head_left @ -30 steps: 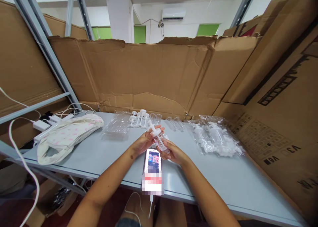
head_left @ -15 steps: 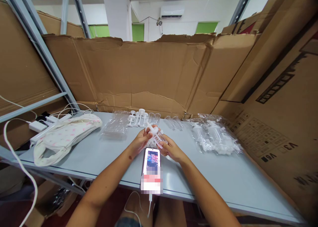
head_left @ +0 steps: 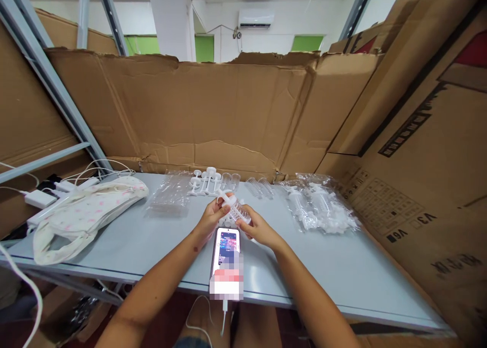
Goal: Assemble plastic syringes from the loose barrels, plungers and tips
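Note:
Both hands hold one large plastic syringe (head_left: 238, 209), a clear ribbed or marked barrel with a white plunger end, tilted above the table. My left hand (head_left: 213, 215) pinches its white end at the upper left. Around the clear lower end at the right, the fingers of my right hand (head_left: 258, 227) are closed. Partly hidden below the hands are some small white parts (head_left: 227, 221). Just beyond stand several white plungers (head_left: 207, 180), beside clear barrels (head_left: 230, 181) and more clear barrels (head_left: 260, 187) lying to the right.
A lit phone (head_left: 228, 246) with a cable lies at the front edge. Flat clear bags (head_left: 169, 193) lie left, near a pale fabric pouch (head_left: 91, 211) and power strip (head_left: 41, 200). Bagged syringes (head_left: 323, 208) lie right. Cardboard (head_left: 209, 109) walls the back.
The syringe has turned slightly in my hands, so more of its clear barrel shows. The whole view has shifted a little, with the scene moving left.

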`<state>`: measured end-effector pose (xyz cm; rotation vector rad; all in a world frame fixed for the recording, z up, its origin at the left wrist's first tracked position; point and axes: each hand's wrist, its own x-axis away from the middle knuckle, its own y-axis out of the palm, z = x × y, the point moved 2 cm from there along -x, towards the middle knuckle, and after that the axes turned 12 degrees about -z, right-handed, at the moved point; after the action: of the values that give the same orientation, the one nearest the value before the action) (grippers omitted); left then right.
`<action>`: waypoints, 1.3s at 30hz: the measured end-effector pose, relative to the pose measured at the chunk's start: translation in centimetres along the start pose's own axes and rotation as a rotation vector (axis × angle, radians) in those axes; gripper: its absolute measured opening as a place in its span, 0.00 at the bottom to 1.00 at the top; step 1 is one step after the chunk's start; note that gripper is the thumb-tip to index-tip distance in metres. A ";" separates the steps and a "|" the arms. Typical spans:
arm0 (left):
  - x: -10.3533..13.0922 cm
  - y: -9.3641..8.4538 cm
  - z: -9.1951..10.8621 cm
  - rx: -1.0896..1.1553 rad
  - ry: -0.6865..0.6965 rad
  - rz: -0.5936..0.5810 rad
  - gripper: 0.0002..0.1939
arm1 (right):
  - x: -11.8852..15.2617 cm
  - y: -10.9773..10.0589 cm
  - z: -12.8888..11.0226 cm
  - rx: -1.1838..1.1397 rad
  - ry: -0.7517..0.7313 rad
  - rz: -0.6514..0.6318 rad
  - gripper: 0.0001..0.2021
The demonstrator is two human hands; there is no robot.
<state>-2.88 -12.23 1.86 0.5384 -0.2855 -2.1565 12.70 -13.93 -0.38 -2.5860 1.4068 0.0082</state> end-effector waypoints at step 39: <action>0.0 -0.8 4.3 -0.421 0.067 0.109 0.20 | 0.1 1.0 -0.9 0.167 -0.070 0.038 0.18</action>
<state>-5.56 -11.72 5.35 0.3421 0.1713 -2.0104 11.82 -14.67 0.32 -2.4003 1.3703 -0.0124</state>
